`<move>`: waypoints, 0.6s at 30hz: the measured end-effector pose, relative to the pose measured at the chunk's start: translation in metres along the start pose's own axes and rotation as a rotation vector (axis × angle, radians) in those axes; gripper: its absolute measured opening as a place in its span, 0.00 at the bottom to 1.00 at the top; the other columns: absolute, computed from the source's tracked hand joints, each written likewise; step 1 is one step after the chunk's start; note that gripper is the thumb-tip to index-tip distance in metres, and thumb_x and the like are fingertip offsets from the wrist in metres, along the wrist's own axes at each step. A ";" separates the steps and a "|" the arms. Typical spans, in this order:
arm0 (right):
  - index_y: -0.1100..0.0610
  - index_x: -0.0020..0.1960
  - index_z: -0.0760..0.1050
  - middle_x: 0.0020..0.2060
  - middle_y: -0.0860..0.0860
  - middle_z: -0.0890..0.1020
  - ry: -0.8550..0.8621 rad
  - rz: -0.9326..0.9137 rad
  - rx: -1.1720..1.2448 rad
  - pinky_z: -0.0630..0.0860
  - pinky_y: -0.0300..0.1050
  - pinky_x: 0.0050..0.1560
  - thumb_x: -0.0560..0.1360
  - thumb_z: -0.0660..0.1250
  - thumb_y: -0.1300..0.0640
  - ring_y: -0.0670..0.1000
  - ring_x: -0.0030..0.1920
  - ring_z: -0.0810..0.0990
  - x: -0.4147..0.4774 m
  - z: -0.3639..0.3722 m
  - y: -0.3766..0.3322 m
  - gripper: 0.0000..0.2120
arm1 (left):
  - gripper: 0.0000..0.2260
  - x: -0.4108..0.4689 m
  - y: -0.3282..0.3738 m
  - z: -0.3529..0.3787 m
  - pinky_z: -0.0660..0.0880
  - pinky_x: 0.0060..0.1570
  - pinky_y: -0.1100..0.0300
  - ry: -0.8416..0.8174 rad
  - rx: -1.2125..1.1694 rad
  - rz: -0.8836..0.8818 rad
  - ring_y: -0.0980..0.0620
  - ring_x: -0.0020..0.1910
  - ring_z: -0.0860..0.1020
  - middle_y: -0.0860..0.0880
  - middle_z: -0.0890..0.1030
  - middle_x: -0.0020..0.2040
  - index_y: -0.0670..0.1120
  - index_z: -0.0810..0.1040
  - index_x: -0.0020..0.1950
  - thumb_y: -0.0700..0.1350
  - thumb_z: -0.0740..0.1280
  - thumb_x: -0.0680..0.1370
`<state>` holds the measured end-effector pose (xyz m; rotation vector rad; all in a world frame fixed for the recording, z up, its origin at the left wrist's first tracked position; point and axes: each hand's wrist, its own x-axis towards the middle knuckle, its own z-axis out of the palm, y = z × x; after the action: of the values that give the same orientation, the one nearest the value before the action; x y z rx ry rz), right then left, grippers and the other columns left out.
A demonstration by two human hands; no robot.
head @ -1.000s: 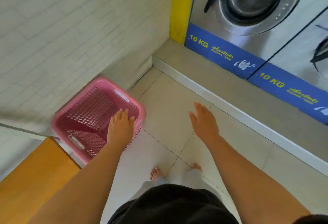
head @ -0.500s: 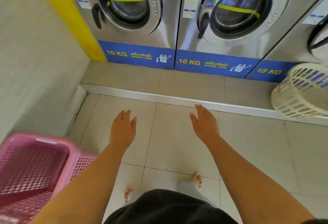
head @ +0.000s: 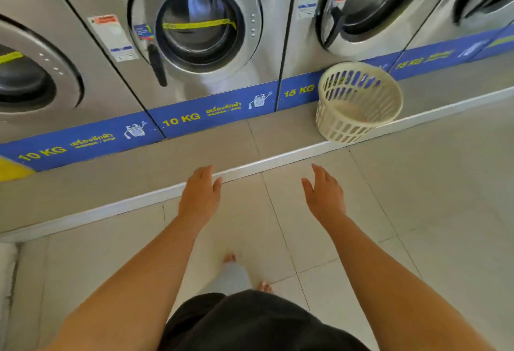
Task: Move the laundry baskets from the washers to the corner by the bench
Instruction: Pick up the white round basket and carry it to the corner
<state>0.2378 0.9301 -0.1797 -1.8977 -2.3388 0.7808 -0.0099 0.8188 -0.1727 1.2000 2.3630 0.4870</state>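
Observation:
A round cream laundry basket (head: 358, 100) with slotted sides stands empty on the raised grey step in front of a 15 KG washer (head: 370, 5), up and to the right of my hands. My left hand (head: 199, 197) and my right hand (head: 324, 194) are stretched out in front of me over the floor tiles, fingers apart, holding nothing. The right hand is nearer the basket, well short of it. No pink basket is in view.
A row of steel front-loading washers (head: 200, 30) with a blue 10 KG band (head: 180, 121) runs across the top. A white-edged step (head: 250, 167) separates them from the tiled floor (head: 417, 211). My bare feet (head: 230, 258) stand below.
My left hand let go of the pink basket by the wall and bench. The view has swung right along the washers; the pink basket left the frame and the cream basket came closer.

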 end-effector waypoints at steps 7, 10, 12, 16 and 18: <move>0.55 0.77 0.59 0.76 0.53 0.64 0.078 0.169 0.053 0.60 0.56 0.74 0.82 0.54 0.47 0.56 0.75 0.63 0.089 -0.043 0.051 0.25 | 0.19 0.120 0.087 0.035 0.65 0.66 0.49 -0.111 0.063 0.157 0.37 0.66 0.70 0.37 0.71 0.68 0.40 0.70 0.71 0.44 0.61 0.81; 0.55 0.76 0.60 0.75 0.53 0.65 0.102 0.228 0.057 0.61 0.56 0.73 0.82 0.54 0.48 0.57 0.74 0.63 0.131 -0.063 0.065 0.24 | 0.18 0.170 0.128 0.049 0.67 0.65 0.49 -0.168 0.085 0.204 0.38 0.66 0.70 0.38 0.71 0.67 0.41 0.71 0.70 0.45 0.61 0.81; 0.56 0.75 0.61 0.75 0.53 0.65 0.105 0.261 0.062 0.61 0.56 0.73 0.82 0.54 0.48 0.57 0.74 0.64 0.155 -0.075 0.074 0.24 | 0.18 0.197 0.155 0.056 0.67 0.65 0.49 -0.206 0.101 0.219 0.39 0.66 0.70 0.39 0.70 0.68 0.42 0.70 0.70 0.46 0.60 0.81; 0.55 0.74 0.62 0.74 0.52 0.66 0.114 0.323 0.104 0.60 0.54 0.72 0.82 0.54 0.47 0.58 0.72 0.64 0.199 -0.093 0.097 0.23 | 0.19 0.249 0.204 0.071 0.67 0.66 0.49 -0.263 0.145 0.267 0.41 0.68 0.69 0.40 0.71 0.69 0.43 0.69 0.72 0.47 0.59 0.82; 0.55 0.74 0.62 0.74 0.52 0.66 0.110 0.344 0.115 0.61 0.54 0.72 0.82 0.54 0.47 0.57 0.73 0.64 0.217 -0.099 0.114 0.23 | 0.20 0.270 0.226 0.082 0.66 0.66 0.48 -0.286 0.156 0.277 0.42 0.69 0.69 0.41 0.71 0.69 0.43 0.68 0.72 0.48 0.58 0.82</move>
<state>0.3182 1.1812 -0.1995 -2.2575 -1.8865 0.7887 0.0422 1.1764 -0.1906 1.5665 2.0324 0.2004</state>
